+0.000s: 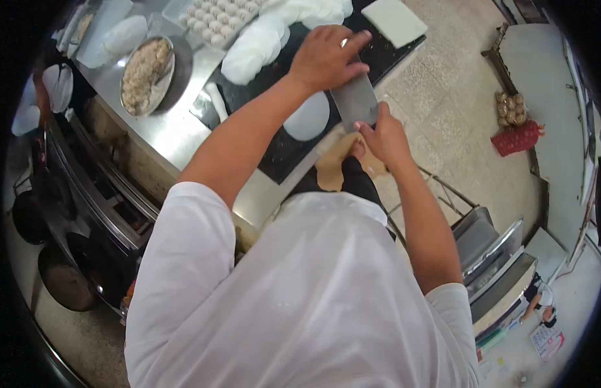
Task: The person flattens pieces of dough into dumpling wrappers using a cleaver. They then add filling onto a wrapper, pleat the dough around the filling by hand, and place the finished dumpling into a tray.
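Now the left hand point(327, 57) and right hand point(387, 137) are holding the broad metal blade point(354, 102) at one o'clock, a round wrapper point(307, 118) lying near twelve; a slipping grip could be causing cuts.

Reads grey on blade point(356, 105), white on dough disc point(306, 117), black on slab point(281, 152), silver on metal surface point(161, 142). Shows brownish beige on filling point(144, 74), mottled beige on floor point(436, 97), red on net bag point(516, 138), plain white on shirt point(300, 278).
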{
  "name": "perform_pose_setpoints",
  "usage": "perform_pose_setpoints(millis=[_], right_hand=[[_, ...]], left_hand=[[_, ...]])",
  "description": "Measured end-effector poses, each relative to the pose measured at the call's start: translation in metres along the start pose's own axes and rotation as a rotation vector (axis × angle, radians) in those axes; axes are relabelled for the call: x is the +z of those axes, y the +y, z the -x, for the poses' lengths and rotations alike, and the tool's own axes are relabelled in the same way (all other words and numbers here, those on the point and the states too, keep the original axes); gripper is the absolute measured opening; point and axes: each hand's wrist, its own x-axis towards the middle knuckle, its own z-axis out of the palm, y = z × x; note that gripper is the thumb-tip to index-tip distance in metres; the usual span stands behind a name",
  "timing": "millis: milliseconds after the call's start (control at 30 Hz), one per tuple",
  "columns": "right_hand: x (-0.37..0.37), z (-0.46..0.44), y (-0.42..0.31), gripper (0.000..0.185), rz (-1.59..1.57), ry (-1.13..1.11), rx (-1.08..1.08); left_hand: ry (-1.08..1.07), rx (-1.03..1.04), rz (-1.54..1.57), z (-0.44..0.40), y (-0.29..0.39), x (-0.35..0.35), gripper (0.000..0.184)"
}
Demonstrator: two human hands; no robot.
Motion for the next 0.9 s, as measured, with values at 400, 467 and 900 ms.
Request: perform_pose_setpoints(millis=[400, 467, 900], right_hand=[[-0.01, 0.089, 0.032, 0.042, -0.03, -0.07, -0.042], [-0.027, 0.041, 0.001, 0.038, -0.05, -0.104, -0.06], [-0.026, -0.03, 0.038, 0.042, 0.07, -0.454, -0.59]], left_hand=[[-0.014, -0.782, 0.582, 0.12, 0.043, -0.056, 0.029], [0.014, -0.795, 0.579, 0.12, 0.048, -0.054, 0.029], [0.417, -1.127, 0.869, 0.133, 0.039, -0.107, 0.029]])
